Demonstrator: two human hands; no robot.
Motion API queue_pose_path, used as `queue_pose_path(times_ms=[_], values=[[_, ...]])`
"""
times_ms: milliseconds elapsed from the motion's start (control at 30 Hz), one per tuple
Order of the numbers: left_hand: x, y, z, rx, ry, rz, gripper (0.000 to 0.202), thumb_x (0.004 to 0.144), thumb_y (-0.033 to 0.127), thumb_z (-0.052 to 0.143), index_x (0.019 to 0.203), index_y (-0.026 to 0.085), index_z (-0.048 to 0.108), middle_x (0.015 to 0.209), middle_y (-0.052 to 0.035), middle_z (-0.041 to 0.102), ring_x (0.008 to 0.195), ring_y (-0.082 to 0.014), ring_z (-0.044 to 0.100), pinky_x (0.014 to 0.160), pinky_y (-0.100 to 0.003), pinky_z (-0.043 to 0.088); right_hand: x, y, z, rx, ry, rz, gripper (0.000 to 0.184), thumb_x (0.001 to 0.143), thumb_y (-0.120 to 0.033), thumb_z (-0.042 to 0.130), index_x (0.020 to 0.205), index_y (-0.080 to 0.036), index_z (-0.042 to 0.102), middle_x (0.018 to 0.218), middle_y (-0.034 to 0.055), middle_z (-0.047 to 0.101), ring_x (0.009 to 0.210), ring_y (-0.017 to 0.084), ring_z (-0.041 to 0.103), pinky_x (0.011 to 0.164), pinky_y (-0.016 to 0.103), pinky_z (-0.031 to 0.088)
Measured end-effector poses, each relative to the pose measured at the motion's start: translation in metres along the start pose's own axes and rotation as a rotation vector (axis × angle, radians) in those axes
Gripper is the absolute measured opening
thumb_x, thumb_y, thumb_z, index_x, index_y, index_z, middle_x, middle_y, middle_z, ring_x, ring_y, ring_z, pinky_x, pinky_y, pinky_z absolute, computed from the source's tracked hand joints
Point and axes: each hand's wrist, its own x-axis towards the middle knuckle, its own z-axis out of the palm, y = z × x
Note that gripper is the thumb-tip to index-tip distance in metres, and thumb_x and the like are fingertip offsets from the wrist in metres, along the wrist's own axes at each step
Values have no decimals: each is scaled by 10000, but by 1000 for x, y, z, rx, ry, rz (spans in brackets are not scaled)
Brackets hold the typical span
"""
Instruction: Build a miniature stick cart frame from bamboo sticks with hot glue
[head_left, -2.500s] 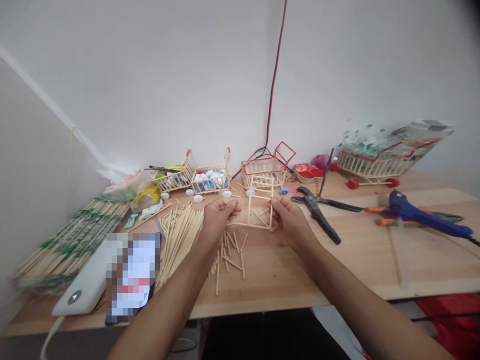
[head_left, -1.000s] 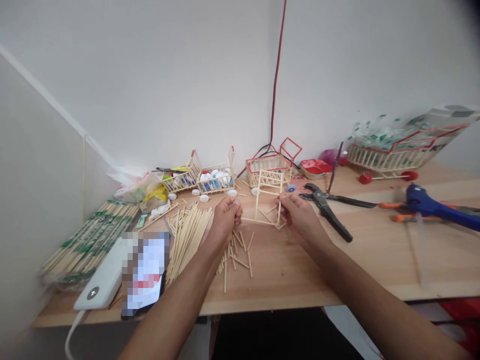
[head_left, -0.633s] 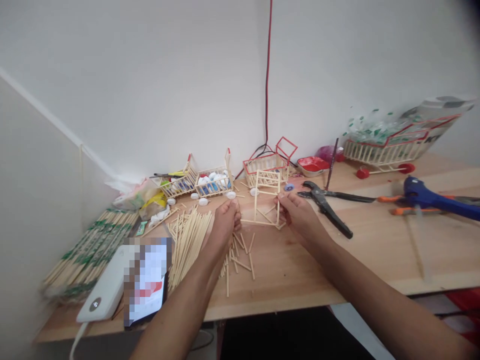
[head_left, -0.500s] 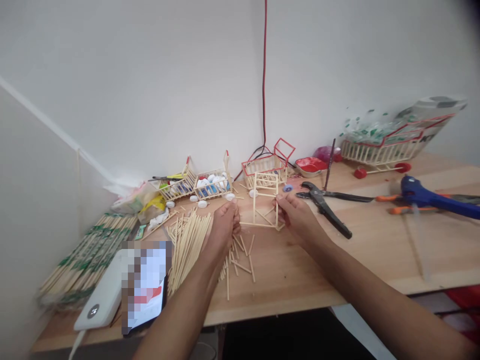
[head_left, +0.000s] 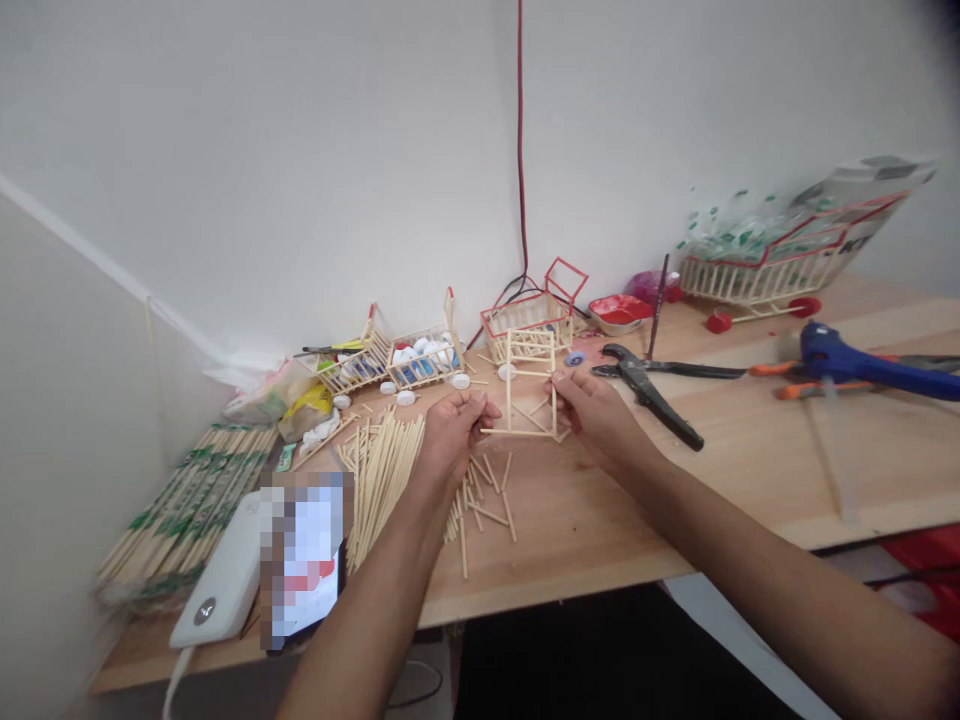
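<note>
A small frame of thin wooden sticks [head_left: 529, 385] stands upright on the wooden table [head_left: 675, 500] between my hands. My right hand [head_left: 592, 415] pinches its right upright post. My left hand [head_left: 456, 432] has its fingers curled at the frame's lower left stick end, thumb and fingertips meeting there. Loose short sticks [head_left: 480, 500] lie below my left hand, and a pile of long sticks [head_left: 379, 470] lies just to its left.
Black cutting pliers [head_left: 649, 390] and a blue glue gun [head_left: 870, 365] lie to the right. Small stick carts [head_left: 420, 355] with bottle caps, a red-edged cart [head_left: 529, 315], a larger cart [head_left: 765, 275] and a red paint dish [head_left: 619, 312] line the wall. Packed chopsticks [head_left: 180, 505], a power bank [head_left: 221, 590] and a phone [head_left: 304, 560] lie left.
My left hand has gone from a fist beside the frame to fingers pinching the frame's lower left end. My right hand stays on the right post. The camera view shifted slightly.
</note>
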Motion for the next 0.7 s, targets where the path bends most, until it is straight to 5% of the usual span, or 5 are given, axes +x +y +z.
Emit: queue_pose_path(times_ms=[300,700], values=[[-1,0,0,-28,-28,-22,478,692,511,741,638,190,390,456,94,347,406,-37,262,421,-169,201,3,4,-1,3,-3,-3,389,654,-514,754,653,-171,570,533,-53,424,431,48,336,387,195,243],[-4,4,3,-11,-7,2,530,755,594,645,577,199,340,399,92,289,367,-41,212,395,-185,163,0,2,-1,25,-22,23,384,648,-492,772,682,-165,573,546,-53,439,436,45,345,393,194,248]])
